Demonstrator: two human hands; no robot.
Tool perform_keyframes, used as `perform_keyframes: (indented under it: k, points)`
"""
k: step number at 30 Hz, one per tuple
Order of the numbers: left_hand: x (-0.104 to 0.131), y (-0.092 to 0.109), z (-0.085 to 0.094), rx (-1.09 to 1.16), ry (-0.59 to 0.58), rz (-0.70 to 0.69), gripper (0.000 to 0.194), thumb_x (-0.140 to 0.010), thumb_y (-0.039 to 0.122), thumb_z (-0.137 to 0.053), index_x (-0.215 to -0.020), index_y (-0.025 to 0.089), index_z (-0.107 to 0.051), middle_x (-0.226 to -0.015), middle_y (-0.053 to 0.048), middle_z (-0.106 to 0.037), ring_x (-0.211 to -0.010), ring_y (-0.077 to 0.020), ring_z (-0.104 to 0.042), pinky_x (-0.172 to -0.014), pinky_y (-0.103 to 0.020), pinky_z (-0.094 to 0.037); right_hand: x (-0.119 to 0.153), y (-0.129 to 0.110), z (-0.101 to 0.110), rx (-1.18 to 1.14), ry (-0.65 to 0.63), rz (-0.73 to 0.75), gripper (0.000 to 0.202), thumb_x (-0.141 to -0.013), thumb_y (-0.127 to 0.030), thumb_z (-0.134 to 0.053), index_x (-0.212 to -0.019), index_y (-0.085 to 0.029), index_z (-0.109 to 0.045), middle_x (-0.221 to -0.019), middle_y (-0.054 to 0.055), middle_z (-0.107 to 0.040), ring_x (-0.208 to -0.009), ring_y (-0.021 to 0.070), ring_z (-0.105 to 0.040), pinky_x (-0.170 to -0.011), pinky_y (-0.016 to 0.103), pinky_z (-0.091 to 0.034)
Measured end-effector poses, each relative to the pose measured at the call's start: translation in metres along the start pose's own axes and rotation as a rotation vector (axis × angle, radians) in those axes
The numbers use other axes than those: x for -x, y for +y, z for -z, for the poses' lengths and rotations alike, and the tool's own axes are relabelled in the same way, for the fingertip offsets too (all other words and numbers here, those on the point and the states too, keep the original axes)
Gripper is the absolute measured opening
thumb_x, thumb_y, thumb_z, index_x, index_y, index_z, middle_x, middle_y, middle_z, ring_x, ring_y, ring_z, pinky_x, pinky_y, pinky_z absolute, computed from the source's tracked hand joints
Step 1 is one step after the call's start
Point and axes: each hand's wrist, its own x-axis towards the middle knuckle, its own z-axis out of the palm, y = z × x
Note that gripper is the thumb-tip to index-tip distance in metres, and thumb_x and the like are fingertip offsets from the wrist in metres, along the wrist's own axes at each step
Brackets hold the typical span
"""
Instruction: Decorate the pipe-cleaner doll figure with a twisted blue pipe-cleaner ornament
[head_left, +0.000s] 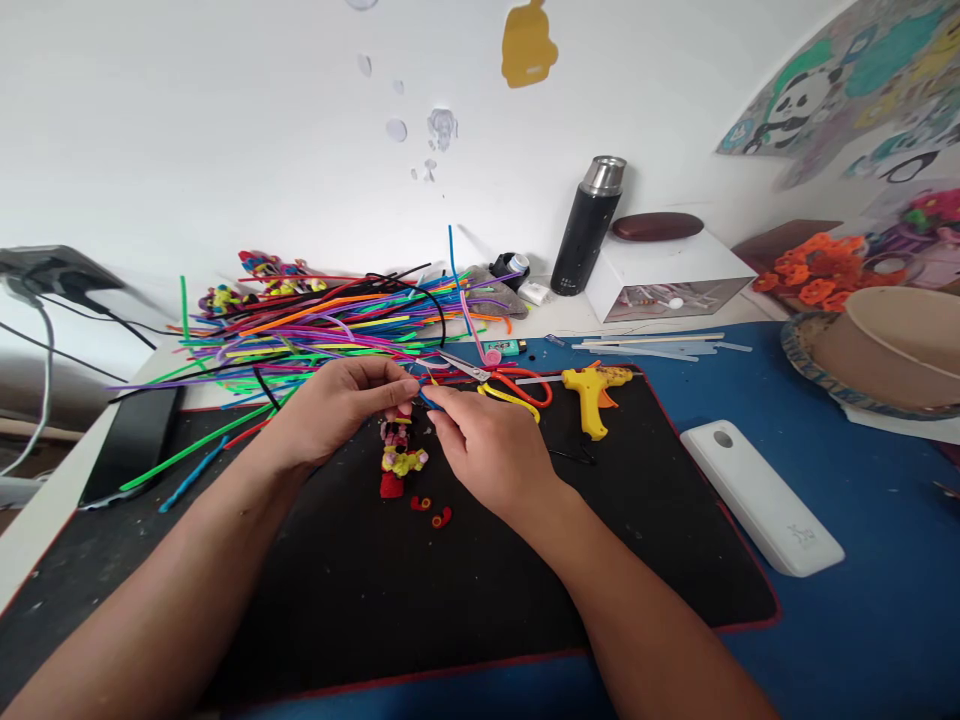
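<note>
L hand (341,400), R hand (495,445) on blue pc (428,399), flask (588,232) txt illegible

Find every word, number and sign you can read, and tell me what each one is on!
No word or number here is clear enough to quote.
White power bank: a grey mark near its closer end, too small to read.
Black flask: tiny pale marks low on its side, too small to read.
Panda poster: a blue round spot with a pale mark, too blurred to read.
</note>
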Motion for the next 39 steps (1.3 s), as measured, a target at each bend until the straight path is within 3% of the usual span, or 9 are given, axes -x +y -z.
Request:
perform_keyframes:
  k: [10,24,39]
  points:
    - [0.0002,-0.0005,0.0002,0.001,0.037,-0.004,0.041,-0.074,0.059,-0.088,-0.076,0.018,-0.08,-0.071,-0.003,-0.072,-0.067,-0.0174,-0.062,-0.066,-0.028,-0.05,0.0,0.0021,-0.0008,0.003,0.026,0.033,0.03,-0.109,-0.024,-0.054,-0.128,-0.025,-0.076,-0.118,0.005,-0.082,-0.1,0.0209,-0.078,-0.083,0.028,-0.054]
    - [-0.0009,-0.0062,-0.0027,-0.075,0.081,-0.022,0.043,-0.079,0.06,-0.084,-0.081,0.018,-0.079,-0.075,-0.003,-0.073,-0.068,-0.0179,-0.062,-0.066,-0.028,-0.048,0.0017,0.0006,-0.0018,0.033,-0.046,0.025,0.036,-0.109,-0.027,-0.053,-0.141,-0.021,-0.069,-0.119,0.007,-0.082,-0.1,0.0226,-0.078,-0.077,0.029,-0.053]
    - [-0.0016,-0.0057,-0.0022,-0.093,0.085,-0.042,0.045,-0.079,0.061,-0.083,-0.078,0.017,-0.079,-0.072,-0.004,-0.072,-0.066,-0.0179,-0.062,-0.065,-0.029,-0.049,0.0006,0.0008,0.0002,0.017,-0.014,0.02,0.031,-0.11,-0.026,-0.052,-0.132,-0.023,-0.074,-0.118,0.007,-0.082,-0.099,0.0219,-0.078,-0.08,0.029,-0.052]
